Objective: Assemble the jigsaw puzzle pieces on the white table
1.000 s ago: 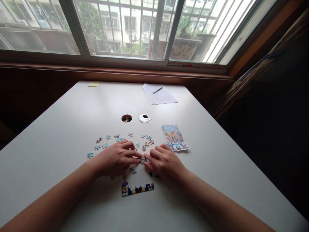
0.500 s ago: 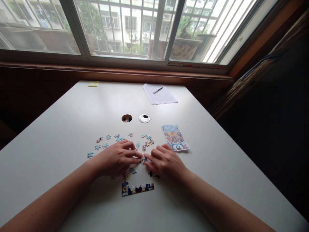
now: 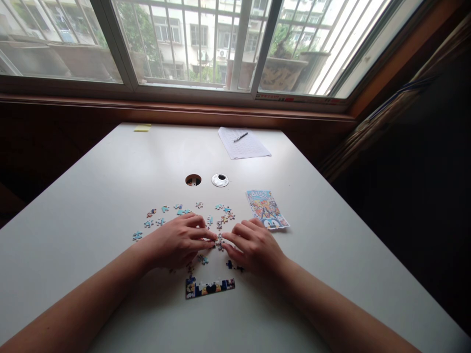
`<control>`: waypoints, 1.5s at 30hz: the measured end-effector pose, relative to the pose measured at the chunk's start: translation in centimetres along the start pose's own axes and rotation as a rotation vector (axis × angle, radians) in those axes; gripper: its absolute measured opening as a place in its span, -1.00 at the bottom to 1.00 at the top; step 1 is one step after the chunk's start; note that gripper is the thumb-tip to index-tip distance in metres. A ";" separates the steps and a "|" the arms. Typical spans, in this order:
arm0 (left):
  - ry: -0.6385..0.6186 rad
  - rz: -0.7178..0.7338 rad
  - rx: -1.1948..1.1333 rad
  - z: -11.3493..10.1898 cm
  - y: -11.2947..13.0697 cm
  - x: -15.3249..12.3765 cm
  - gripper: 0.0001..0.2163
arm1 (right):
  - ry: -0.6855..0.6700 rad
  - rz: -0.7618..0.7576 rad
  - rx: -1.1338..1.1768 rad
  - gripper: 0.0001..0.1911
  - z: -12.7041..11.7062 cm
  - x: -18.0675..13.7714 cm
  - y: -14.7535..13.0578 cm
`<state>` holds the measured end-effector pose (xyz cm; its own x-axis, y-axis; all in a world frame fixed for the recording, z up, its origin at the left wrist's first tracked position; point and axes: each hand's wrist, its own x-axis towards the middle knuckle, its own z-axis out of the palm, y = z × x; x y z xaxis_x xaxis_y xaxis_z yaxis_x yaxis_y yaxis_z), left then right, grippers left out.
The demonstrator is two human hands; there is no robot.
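Between my two hands lies a small cluster of jigsaw puzzle pieces [image 3: 220,242], flat on the white table. My left hand [image 3: 180,239] reaches in from the left, its fingertips pressed to the cluster's left edge. From the other side, my right hand [image 3: 255,245] pinches at the right edge with thumb and forefinger. How many pieces are in the cluster I cannot tell. Nearer to me sits a joined dark strip of puzzle [image 3: 210,288] with a corner at its left. Loose dark pieces [image 3: 230,264] lie just below my right hand, and a blue piece [image 3: 202,259] beside my left fingers.
Several loose puzzle pieces [image 3: 160,221] are scattered beyond my left hand, more pieces [image 3: 228,214] beyond the right. A picture sheet [image 3: 265,208] lies to the right. Farther back are a round hole [image 3: 193,180], a metal ring cover [image 3: 220,180], paper [image 3: 246,147] and a pen [image 3: 241,138].
My right fingertips have shifted slightly right and away from me, so more of the small cluster shows between the hands. My left hand has stayed nearly still.
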<state>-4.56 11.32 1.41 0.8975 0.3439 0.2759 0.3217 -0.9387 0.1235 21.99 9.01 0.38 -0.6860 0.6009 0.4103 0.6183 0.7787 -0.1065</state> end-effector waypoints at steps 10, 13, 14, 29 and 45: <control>-0.011 0.007 -0.007 0.1 -0.2 -0.1 -0.62 | -0.005 -0.074 0.036 -0.84 0.4 -0.2 0.2; -0.010 0.008 -0.002 0.1 -0.1 -0.1 -0.63 | -0.016 -0.069 0.036 -0.85 0.4 -0.3 0.3; -0.009 0.007 -0.001 0.0 -0.1 -0.1 -0.63 | -0.020 -0.067 0.037 -0.85 0.4 -0.4 0.3; -0.001 0.009 -0.005 0.0 -0.3 -0.2 -0.60 | -0.033 0.028 -0.018 -0.79 0.1 -0.3 0.3; -0.011 0.016 -0.007 0.1 -0.4 -0.2 -0.58 | -0.019 0.417 -0.084 -0.73 0.5 -0.3 0.9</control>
<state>-4.84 11.62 1.17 0.9059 0.3283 0.2676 0.3049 -0.9440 0.1261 22.61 9.62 -0.29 -0.3765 0.8653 0.3310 0.8732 0.4508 -0.1852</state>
